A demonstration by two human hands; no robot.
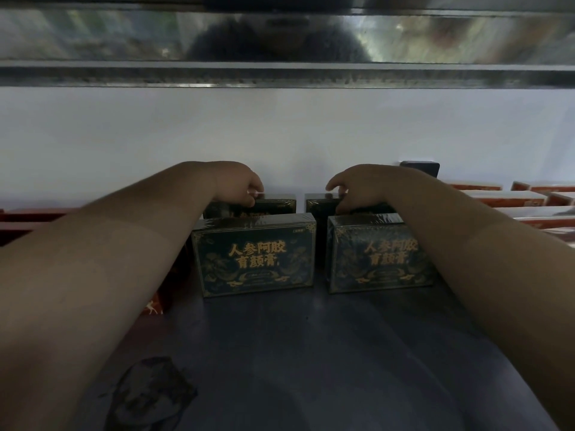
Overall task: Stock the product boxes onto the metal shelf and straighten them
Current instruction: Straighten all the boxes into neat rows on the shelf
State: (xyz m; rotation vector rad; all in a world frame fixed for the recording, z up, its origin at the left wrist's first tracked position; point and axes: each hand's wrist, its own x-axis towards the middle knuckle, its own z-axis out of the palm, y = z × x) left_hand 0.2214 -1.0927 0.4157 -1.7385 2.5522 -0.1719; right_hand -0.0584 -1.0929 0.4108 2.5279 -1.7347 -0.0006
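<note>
As the left hand (245, 185) and right hand (353, 185) clasp two rear dark boxes (275, 206) (320, 203), two glossy film-wrapped green rectangular boxes (255, 255) (378, 253) in front read 人参阿胶育颜膏 in gold.

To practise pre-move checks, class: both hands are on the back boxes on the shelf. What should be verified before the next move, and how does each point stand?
1. Left hand holds left back box: ok.
2. Right hand holds right back box: ok.
3. Left front box upright, label forward: ok.
4. Right front box upright, label forward: ok.
5. Gap between the front boxes: ok.
6. Back boxes square behind the front ones: cannot tell, mostly hidden.
</note>
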